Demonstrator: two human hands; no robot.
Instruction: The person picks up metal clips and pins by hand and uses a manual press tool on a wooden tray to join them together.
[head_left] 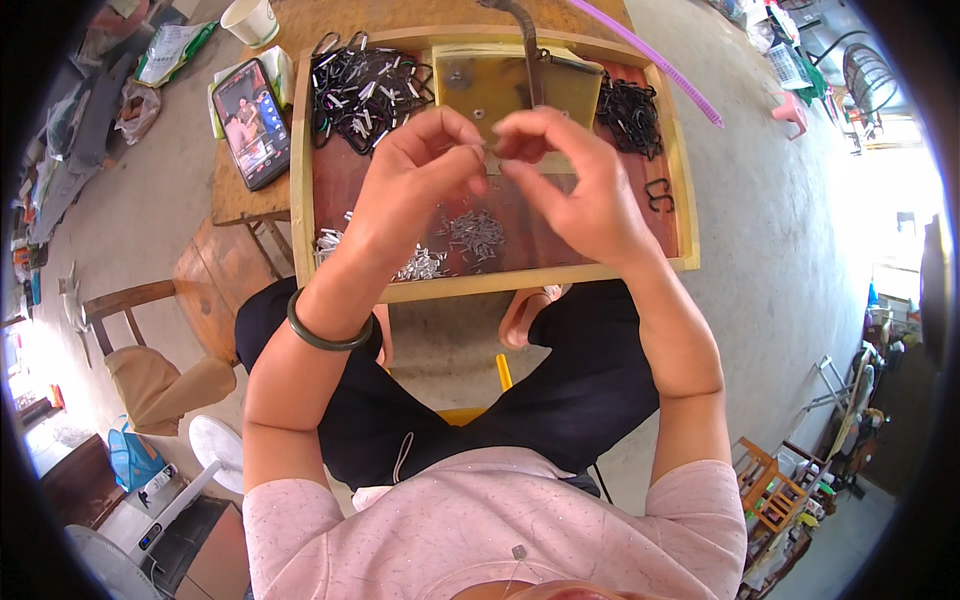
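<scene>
Both my hands are raised over a shallow wooden tray (480, 289), fingertips close together near its middle. My left hand (425, 170) is closed, thumb and forefinger pinched; anything between them is too small to make out. My right hand (585, 190) is curved, with a gap between thumb and forefinger and nothing visible in it. Just beyond them is a yellowish block (475, 85) with a dark metal lever (530, 50) over it. Below my hands lie a pile of small grey metal pieces (475, 235) and a pile of shinier silver ones (422, 265).
Black elastic loops with silver clips (365, 85) fill the tray's far left corner. More black loops (630, 115) lie at far right, with small black bent pieces (658, 195) nearer. A lit phone (250, 125) and paper cup (250, 22) stand left; a purple strip (660, 60) crosses the right edge.
</scene>
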